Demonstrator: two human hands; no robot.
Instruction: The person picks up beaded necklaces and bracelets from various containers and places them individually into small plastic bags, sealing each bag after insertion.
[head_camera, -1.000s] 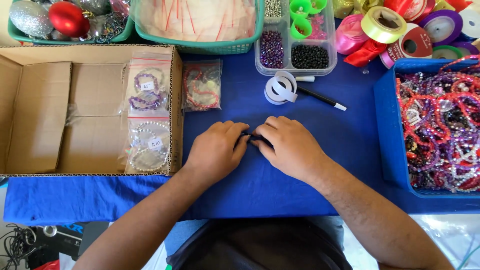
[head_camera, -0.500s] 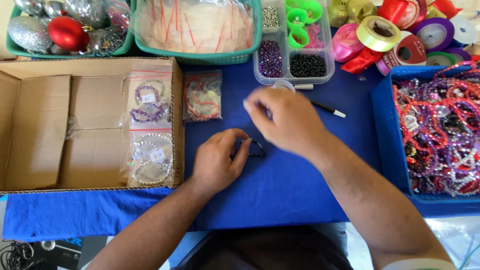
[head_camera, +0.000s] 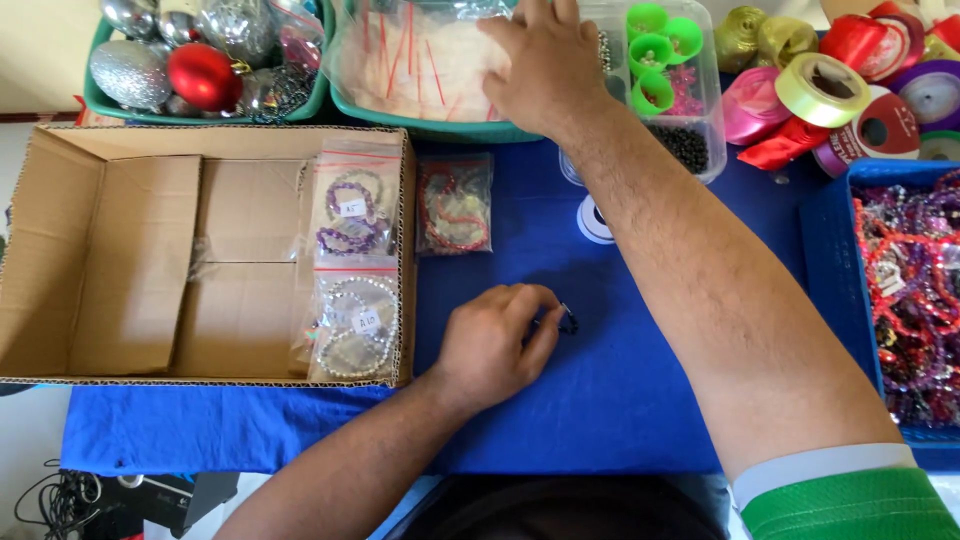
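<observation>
Two hands at work: beads pinned, bags reached.
Left hand (head_camera: 495, 340) pinching dark beaded bracelet (head_camera: 567, 321) on blue desk (head_camera: 600, 400); light, floppy, best gripped by strand. Right hand (head_camera: 545, 60) spread flat on slippery clear bags (head_camera: 420, 60).

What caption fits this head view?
Left hand pinches a dark bead bracelet on blue cloth; right hand reaches into the bag basket.

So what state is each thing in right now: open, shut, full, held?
Cardboard box: open, two bagged bracelets inside.
Dark bracelet: pinched by left hand on the cloth.
Right hand: spread on clear bags in the green basket.
Bead tray: lid off.
</observation>
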